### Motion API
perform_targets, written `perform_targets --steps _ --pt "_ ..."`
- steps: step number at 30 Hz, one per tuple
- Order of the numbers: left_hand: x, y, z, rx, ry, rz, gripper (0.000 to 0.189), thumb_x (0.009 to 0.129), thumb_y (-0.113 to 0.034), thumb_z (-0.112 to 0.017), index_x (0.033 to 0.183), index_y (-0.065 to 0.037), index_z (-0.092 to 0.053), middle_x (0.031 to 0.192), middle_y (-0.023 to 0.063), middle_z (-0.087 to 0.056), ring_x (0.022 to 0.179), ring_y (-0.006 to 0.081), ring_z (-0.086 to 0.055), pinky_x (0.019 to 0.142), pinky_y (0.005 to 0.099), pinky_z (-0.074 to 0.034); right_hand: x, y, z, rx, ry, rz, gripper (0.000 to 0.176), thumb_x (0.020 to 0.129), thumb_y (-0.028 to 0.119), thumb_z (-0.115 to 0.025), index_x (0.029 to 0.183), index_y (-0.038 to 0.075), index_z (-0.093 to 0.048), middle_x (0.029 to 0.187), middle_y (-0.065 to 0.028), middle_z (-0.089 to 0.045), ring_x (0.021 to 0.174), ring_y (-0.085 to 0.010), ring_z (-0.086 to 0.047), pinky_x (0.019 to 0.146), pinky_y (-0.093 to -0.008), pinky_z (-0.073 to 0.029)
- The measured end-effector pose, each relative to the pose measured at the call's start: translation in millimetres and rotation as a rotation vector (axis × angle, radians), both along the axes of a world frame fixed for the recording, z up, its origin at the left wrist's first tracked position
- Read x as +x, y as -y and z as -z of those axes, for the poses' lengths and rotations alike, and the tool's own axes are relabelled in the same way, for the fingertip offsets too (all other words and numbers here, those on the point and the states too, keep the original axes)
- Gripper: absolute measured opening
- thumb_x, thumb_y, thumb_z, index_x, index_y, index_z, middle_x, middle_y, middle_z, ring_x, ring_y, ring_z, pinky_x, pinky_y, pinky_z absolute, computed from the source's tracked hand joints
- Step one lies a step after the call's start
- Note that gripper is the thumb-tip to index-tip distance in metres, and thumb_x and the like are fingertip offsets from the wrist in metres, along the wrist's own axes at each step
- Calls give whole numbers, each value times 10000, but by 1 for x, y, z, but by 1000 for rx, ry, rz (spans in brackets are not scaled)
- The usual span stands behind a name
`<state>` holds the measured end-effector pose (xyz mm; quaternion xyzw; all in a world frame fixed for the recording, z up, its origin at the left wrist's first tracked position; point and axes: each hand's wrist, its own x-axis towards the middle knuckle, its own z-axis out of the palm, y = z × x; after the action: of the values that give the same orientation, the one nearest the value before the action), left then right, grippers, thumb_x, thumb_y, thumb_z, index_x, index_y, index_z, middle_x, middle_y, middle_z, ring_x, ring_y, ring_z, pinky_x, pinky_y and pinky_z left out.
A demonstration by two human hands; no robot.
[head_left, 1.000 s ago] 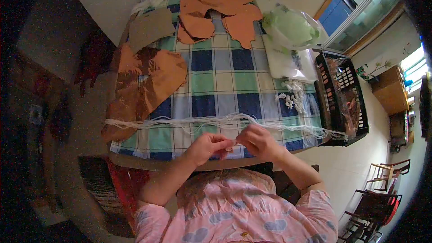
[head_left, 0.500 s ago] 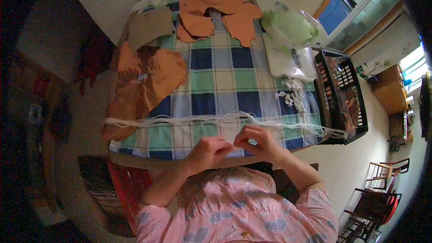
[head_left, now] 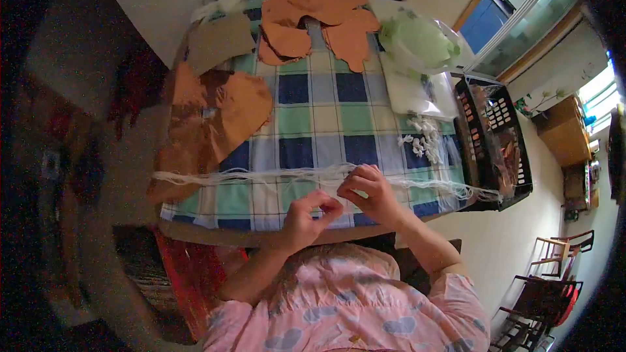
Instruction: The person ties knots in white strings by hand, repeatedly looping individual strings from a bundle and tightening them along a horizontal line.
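A long bundle of white strings (head_left: 274,174) stretches sideways over the checked cloth, from the left edge toward the black crate. My right hand (head_left: 373,197) is over the near side of this bundle, its thumb and fingers pinched together. Just left of it and nearer my body, my left hand (head_left: 312,220) is also closed, with thumb and forefinger meeting in a pinch. The two hands are close together by the table's front edge. Whatever lies between their fingertips is too small to make out.
Brown sheets (head_left: 228,117) lie on the left, and orange cut pieces (head_left: 345,19) at the back. White scraps (head_left: 427,140), a clear plastic bag with green contents (head_left: 420,42) and a black crate (head_left: 499,137) are on the right. Chairs (head_left: 544,293) stand beyond.
My right hand has moved away from my body, up to the string bundle. My left hand has shifted slightly right and turned, its fingers still pinched.
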<state>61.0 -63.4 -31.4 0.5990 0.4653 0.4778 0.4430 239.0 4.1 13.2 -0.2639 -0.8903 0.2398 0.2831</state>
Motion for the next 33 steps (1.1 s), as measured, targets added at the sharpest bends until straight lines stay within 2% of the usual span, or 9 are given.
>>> perform_targets --steps 4,7,10,13,19,22,26,29,33 --pt "0 -8 5 -174 92 -159 88 764 -72 -656 809 -11 -612 778 71 -602 741 162 -581 702 276 -448 -2 11 28 26 -2 3 161 652 100 -698 774 103 -594 811 -39 -533 787 -228 -514 711 -361 -372" --pt "-2 -8 4 139 -336 -80 76 779 -68 -641 817 -11 -609 784 44 -606 756 130 -567 703 265 -435 0 13 14 90 6 -8 160 652 96 -700 777 101 -601 799 -43 -527 787 -229 -510 713 -364 -374" --pt "1 -9 3 40 -54 -3 74 786 -72 -631 821 -13 -604 791 40 -609 768 130 -560 694 270 -432 0 -1 9 -44 -47 79 153 655 96 -698 774 91 -602 785 -52 -519 775 -240 -506 708 -369 -376" --pt "-3 -14 4 -422 358 -9 98 780 -90 -642 842 -24 -607 786 53 -592 788 170 -562 686 272 -429 -5 2 29 -164 -152 145 146 660 94 -694 766 80 -594 771 -60 -512 764 -255 -500 693 -374 -379" --pt "11 -23 13 230 -419 -227 126 718 -83 -653 824 -57 -590 797 76 -542 810 262 -524 749 362 -416 -4 16 30 -25 -84 271 148 674 86 -689 773 63 -582 784 -66 -521 812 -277 -501 742 -390 -396" --pt "15 -24 1 431 -651 -89 122 689 -78 -641 789 -64 -573 825 83 -520 829 289 -503 773 413 -399 13 12 32 73 -8 122 134 704 85 -650 825 93 -592 874 -82 -529 916 -320 -477 739 -422 -428" --pt "18 -25 0 689 -715 25 152 685 -69 -627 831 -54 -587 866 70 -523 864 260 -513 771 400 -411 28 21 46 -667 -307 200 80 798 7 -609 868 26 -576 815 -50 -583 780 -142 -575 623 -254 -485" --pt "25 -22 8 722 -664 51 189 682 -64 -631 868 -65 -598 874 66 -541 877 257 -519 778 400 -416 40 22 56 -1103 -539 149 73 834 37 -592 894 8 -563 803 -37 -594 723 -84 -573 671 -235 -488" --pt "36 -23 11 661 -579 69 216 686 -60 -645 894 -94 -598 892 74 -573 885 280 -525 796 418 -418 49 23 58 -911 -456 261 99 806 3 -610 889 1 -557 819 -36 -599 734 -81 -572 669 -232 -483"
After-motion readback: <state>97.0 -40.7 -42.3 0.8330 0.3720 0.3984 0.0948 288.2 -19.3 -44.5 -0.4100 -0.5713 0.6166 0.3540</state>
